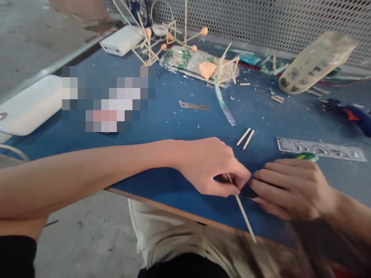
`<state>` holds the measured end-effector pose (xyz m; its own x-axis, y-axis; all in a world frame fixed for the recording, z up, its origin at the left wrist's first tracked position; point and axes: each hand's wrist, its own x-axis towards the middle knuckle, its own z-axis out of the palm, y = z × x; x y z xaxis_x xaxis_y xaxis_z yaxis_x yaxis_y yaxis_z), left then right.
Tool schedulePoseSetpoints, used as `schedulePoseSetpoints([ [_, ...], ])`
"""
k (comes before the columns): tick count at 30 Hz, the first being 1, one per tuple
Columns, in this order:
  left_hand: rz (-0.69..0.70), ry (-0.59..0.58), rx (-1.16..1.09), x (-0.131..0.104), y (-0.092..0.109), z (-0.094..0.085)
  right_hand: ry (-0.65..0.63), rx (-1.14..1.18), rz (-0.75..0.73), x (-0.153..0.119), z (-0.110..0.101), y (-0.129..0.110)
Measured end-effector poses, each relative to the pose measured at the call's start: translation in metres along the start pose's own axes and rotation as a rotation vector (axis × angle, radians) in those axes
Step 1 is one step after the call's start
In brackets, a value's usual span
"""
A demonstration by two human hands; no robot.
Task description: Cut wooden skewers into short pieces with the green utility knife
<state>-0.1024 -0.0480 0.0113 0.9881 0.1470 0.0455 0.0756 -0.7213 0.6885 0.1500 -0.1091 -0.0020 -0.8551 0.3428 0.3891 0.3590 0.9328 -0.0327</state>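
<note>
Pinches a thin wooden stick (246, 218) in the left grip (213, 166), slanting toward the near edge of the tabletop (162, 119). Curls the right grip (292, 189) just beside; cannot tell whether around anything. Shows green print (184, 55), too blurred to read, on the plastic packet (176, 61) behind.

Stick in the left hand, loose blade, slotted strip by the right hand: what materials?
Stick: probably wood, matte; pale tan, no shine.
Blade: likely steel, dull finish; thin, flat, grey, slanted at one end.
Slotted strip: metal or clear plastic, fairly glossy; grey with bright highlights, but I can't tell which.
</note>
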Motion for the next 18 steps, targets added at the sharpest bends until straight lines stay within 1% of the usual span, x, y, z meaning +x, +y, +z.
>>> schedulePoseSetpoints([
  [3,0.001,0.007,-0.001,0.0007,0.0000,0.0004,0.007,-0.083,-0.084,-0.0013,-0.0011,-0.0010],
  [8,-0.011,-0.030,0.012,0.0018,-0.0010,0.0002,-0.019,-0.101,-0.019,0.0017,-0.0008,-0.0065],
  [13,-0.009,-0.048,0.025,0.0016,-0.0009,-0.0001,-0.010,-0.129,-0.045,0.0051,-0.0023,-0.0091],
  [18,-0.004,-0.051,0.018,0.0011,-0.0003,0.0000,-0.063,-0.153,-0.036,0.0032,-0.0041,-0.0099],
])
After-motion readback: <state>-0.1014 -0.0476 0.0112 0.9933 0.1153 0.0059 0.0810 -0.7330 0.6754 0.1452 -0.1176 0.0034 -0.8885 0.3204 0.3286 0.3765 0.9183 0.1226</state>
